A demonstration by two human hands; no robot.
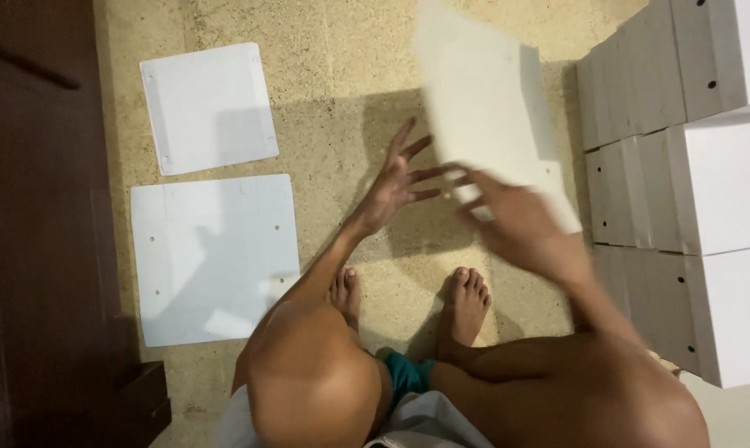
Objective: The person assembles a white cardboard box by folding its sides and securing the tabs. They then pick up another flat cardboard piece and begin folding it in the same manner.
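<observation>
nearest the camera are the person's bent knees and bare feet [468,303], planted on the speckled floor [342,50], so the seated pose leaves the work space just ahead of the toes. the right hand [516,224] is blurred, and it seems to be grasping the lower edge of a white cardboard sheet [491,108], fingers curled round it, which would explain why the sheet hangs tilted above the floor instead of lying flat. the left hand [398,184] is released, fingers spread, its tips just beside the sheet's near left edge, apparently to steady it. the sheet itself looks pale, thin and smeared by motion, with a squared notch near its far right corner; small details cannot be told. toward the floor's left edge, by a dark wooden panel [43,224], lie two flat white blanks: a larger one [213,257] near, with small punched holes, and a smaller one [209,106] beyond it, just apart. along the right edge stand stacked white boxes [706,182] with dark dots on their sides.
</observation>
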